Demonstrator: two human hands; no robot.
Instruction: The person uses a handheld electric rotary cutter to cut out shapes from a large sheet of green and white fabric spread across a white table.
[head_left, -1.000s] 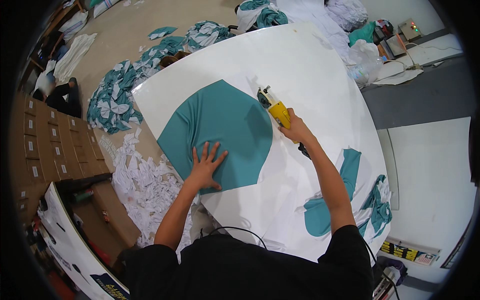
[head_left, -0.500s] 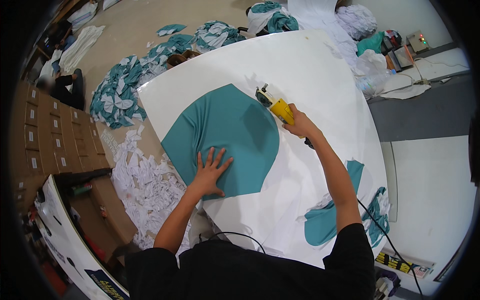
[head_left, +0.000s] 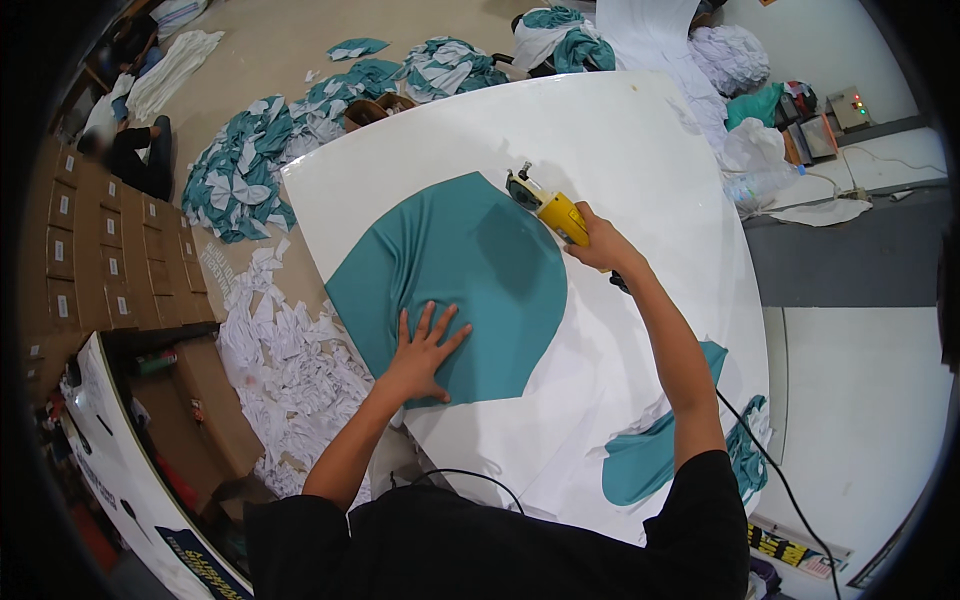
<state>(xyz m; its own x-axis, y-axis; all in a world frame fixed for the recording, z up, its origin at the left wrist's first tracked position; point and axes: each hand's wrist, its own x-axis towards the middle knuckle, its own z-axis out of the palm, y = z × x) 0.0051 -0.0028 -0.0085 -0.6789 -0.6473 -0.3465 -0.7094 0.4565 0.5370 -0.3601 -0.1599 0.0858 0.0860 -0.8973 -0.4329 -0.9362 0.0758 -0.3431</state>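
Observation:
A large piece of teal fabric (head_left: 490, 300) with curved edges lies on the white table (head_left: 640, 130), rumpled into folds along its left side. My left hand (head_left: 425, 360) rests flat on its lower left part, fingers spread. In my right hand (head_left: 605, 245) is a yellow handheld electric fabric cutter (head_left: 565, 217), gripped around its body. The cutter's round head lies at the fabric's upper right edge; whether the blade touches the cloth I cannot tell. White fabric (head_left: 560, 390) is spread beside the teal piece, at its lower right.
More teal pieces (head_left: 640, 465) lie under and beside my right forearm. A black cable (head_left: 780, 465) hangs at the right. Heaps of teal and white cloth (head_left: 240, 185) and white scraps (head_left: 295, 390) cover the floor at left, near stacked cartons (head_left: 95, 250). A person (head_left: 140, 160) sits beyond.
The view has shifted slightly. My left hand stays spread on the teal fabric, and the cutter in my right hand remains near its upper right edge.

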